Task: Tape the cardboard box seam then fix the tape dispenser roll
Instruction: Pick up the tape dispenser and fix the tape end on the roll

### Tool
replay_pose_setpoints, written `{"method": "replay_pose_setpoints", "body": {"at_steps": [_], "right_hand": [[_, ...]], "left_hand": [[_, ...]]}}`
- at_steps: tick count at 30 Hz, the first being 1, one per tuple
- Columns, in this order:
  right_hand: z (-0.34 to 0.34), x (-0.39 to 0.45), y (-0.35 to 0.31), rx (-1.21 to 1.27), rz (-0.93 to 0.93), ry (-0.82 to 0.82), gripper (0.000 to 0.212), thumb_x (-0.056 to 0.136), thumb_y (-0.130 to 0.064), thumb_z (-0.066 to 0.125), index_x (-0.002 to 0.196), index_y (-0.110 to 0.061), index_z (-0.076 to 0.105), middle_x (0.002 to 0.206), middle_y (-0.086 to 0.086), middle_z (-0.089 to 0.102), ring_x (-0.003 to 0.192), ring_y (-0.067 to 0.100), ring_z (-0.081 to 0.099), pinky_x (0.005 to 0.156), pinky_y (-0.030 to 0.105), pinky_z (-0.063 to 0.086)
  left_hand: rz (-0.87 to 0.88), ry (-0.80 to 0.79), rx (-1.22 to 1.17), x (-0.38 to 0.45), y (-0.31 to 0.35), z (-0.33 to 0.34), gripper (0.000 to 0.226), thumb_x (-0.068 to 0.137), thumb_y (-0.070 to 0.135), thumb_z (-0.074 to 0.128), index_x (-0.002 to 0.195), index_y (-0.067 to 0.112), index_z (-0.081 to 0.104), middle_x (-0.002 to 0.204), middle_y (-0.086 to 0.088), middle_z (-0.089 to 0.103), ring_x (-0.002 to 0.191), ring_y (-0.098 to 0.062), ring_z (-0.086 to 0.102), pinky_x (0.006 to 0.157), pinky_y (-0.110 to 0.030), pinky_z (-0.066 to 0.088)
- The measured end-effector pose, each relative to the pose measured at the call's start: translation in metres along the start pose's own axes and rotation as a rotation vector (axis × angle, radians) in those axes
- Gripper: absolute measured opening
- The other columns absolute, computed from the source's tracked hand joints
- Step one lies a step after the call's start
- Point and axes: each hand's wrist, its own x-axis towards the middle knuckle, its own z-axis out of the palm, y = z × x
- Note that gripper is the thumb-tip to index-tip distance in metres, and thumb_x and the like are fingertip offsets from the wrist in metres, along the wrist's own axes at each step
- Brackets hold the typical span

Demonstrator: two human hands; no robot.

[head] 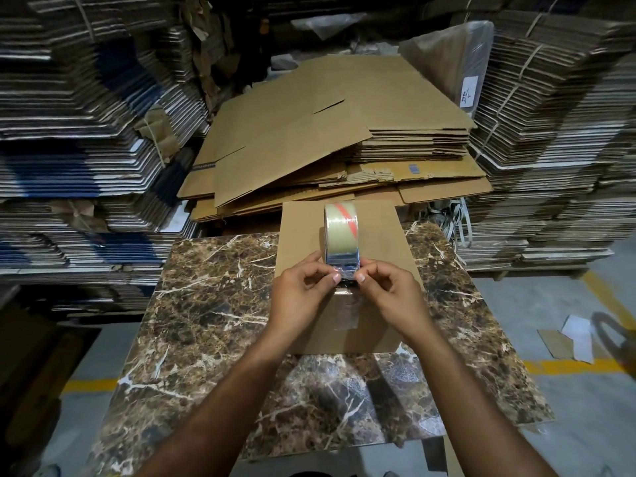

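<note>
A brown cardboard box (299,235) lies on the marble-patterned table top (213,304). A strip of clear tape (346,313) covers the near end of its middle seam. On the box stands a tape dispenser with a clear roll (341,228) marked by a red stripe. My left hand (303,294) and my right hand (392,294) pinch the loose tape end at the dispenser's front, thumbs and forefingers on either side. The dispenser's body is mostly hidden behind the roll and my fingers.
Flattened brown cartons (327,139) are piled just beyond the table. Tall bundles of folded cardboard (75,132) rise at the left, and further tall bundles (557,149) at the right. The grey floor has yellow lines (564,368) and paper scraps (574,335) at right.
</note>
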Motion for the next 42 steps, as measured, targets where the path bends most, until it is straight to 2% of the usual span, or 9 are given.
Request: {"method": "replay_pose_setpoints", "body": {"at_steps": [3, 5, 8, 17, 23, 27, 30, 38, 42], "right_hand": [[0.004, -0.003, -0.003, 0.058, 0.019, 0.060, 0.006, 0.088, -0.021, 0.075, 0.089, -0.023, 0.080, 0.107, -0.007, 0.077, 0.106, 0.008, 0.071, 0.097, 0.050, 0.056], [0.004, -0.005, -0.008, 0.056, 0.018, 0.096, 0.006, 0.088, -0.020, 0.076, 0.089, -0.023, 0.081, 0.095, -0.006, 0.079, 0.094, 0.009, 0.073, 0.091, 0.048, 0.059], [0.004, -0.005, -0.013, 0.038, 0.020, 0.127, 0.005, 0.087, -0.025, 0.076, 0.089, -0.027, 0.081, 0.091, -0.009, 0.079, 0.090, 0.009, 0.074, 0.086, 0.046, 0.061], [0.010, -0.008, -0.018, 0.098, 0.123, 0.099, 0.007, 0.089, -0.021, 0.074, 0.084, -0.025, 0.077, 0.083, -0.001, 0.077, 0.070, 0.017, 0.072, 0.060, 0.037, 0.062], [0.013, -0.010, -0.021, 0.174, 0.157, 0.051, 0.010, 0.095, -0.017, 0.067, 0.086, -0.016, 0.072, 0.081, 0.001, 0.070, 0.073, 0.014, 0.069, 0.062, 0.033, 0.062], [0.013, -0.011, -0.020, 0.186, 0.166, 0.073, 0.009, 0.095, -0.015, 0.067, 0.088, -0.012, 0.071, 0.079, 0.005, 0.070, 0.070, 0.013, 0.069, 0.062, 0.031, 0.062], [0.016, -0.013, -0.022, 0.290, 0.215, 0.107, 0.010, 0.094, -0.014, 0.069, 0.087, -0.007, 0.071, 0.076, 0.010, 0.068, 0.068, 0.017, 0.070, 0.057, 0.029, 0.061], [0.020, -0.010, -0.023, 0.378, 0.329, 0.226, 0.016, 0.089, -0.018, 0.075, 0.082, -0.004, 0.073, 0.075, 0.017, 0.075, 0.075, 0.034, 0.078, 0.072, 0.042, 0.064], [0.016, -0.008, -0.021, 0.320, 0.327, 0.182, 0.018, 0.087, -0.024, 0.078, 0.079, -0.009, 0.074, 0.073, 0.014, 0.076, 0.074, 0.031, 0.078, 0.076, 0.050, 0.063]], "left_hand": [[-0.034, 0.060, -0.083, -0.005, -0.001, 0.004, 0.018, 0.085, 0.018, 0.078, 0.090, 0.035, 0.078, 0.132, -0.003, 0.067, 0.126, -0.008, 0.058, 0.091, -0.009, 0.042], [-0.025, 0.101, -0.101, -0.008, -0.004, 0.006, 0.020, 0.083, 0.019, 0.080, 0.093, 0.036, 0.078, 0.118, 0.010, 0.071, 0.118, -0.006, 0.064, 0.089, -0.007, 0.045], [-0.002, 0.168, -0.095, -0.009, -0.008, 0.011, 0.015, 0.082, 0.023, 0.081, 0.093, 0.032, 0.081, 0.099, 0.012, 0.076, 0.097, -0.001, 0.069, 0.086, -0.019, 0.054], [-0.066, 0.185, -0.271, -0.010, -0.003, 0.014, 0.017, 0.083, 0.015, 0.080, 0.099, 0.021, 0.080, 0.093, 0.011, 0.077, 0.091, 0.004, 0.071, 0.080, -0.010, 0.052], [-0.073, 0.195, -0.322, -0.012, -0.004, 0.016, 0.021, 0.084, 0.011, 0.078, 0.105, 0.015, 0.079, 0.092, 0.014, 0.077, 0.088, 0.003, 0.072, 0.078, -0.013, 0.055], [-0.096, 0.167, -0.275, -0.011, -0.008, 0.015, 0.006, 0.085, 0.018, 0.079, 0.090, 0.020, 0.081, 0.074, -0.003, 0.077, 0.063, -0.006, 0.064, 0.065, -0.027, 0.053], [-0.116, 0.144, -0.241, -0.011, -0.010, 0.015, 0.005, 0.086, 0.019, 0.077, 0.082, 0.021, 0.078, 0.064, -0.005, 0.069, 0.056, -0.009, 0.057, 0.061, -0.029, 0.047], [-0.290, 0.205, -0.349, -0.012, -0.007, 0.024, 0.014, 0.084, 0.024, 0.079, 0.074, 0.015, 0.076, 0.057, -0.004, 0.069, 0.053, -0.016, 0.062, 0.057, -0.035, 0.050], [-0.294, 0.165, -0.395, -0.011, -0.003, 0.021, 0.004, 0.088, 0.018, 0.074, 0.089, 0.014, 0.074, 0.064, -0.003, 0.070, 0.052, -0.016, 0.062, 0.052, -0.028, 0.050]]}}
